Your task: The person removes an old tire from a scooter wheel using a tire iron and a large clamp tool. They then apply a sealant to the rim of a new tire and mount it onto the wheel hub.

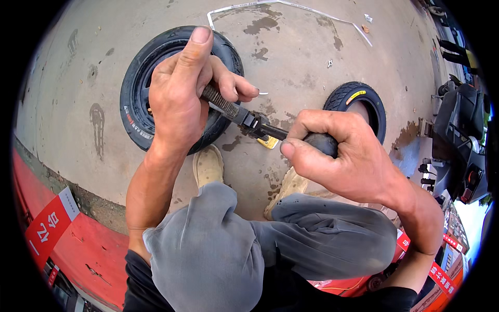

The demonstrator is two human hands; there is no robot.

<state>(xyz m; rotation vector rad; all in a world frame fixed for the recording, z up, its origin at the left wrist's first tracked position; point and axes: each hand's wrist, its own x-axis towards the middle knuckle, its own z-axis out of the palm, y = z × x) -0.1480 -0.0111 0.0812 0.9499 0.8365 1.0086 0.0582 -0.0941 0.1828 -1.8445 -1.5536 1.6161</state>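
Observation:
In front of my knees I hold a long dark tool (254, 125) with a ribbed shaft, a blocky middle joint and a rounded black end; its exact kind is unclear. My left hand (179, 96) is closed around the ribbed shaft, its thumb raised and fingers curled loosely. The right hand (348, 156) grips the rounded black end, its thumb and forefinger wrapped near the rod. Beneath the left hand lies a large black tyre (136, 117), partly hidden by that hand. A smaller black tyre (343, 93) with a yellow label rests beyond the right hand.
A yellow object (268, 142) lies on the stained concrete behind the tool. A white strip (291, 5) bends across the floor at the far side. A small metal part (329, 63) is near it. A scooter (462, 135) stands at the right; a red surface (93, 244) is at the left.

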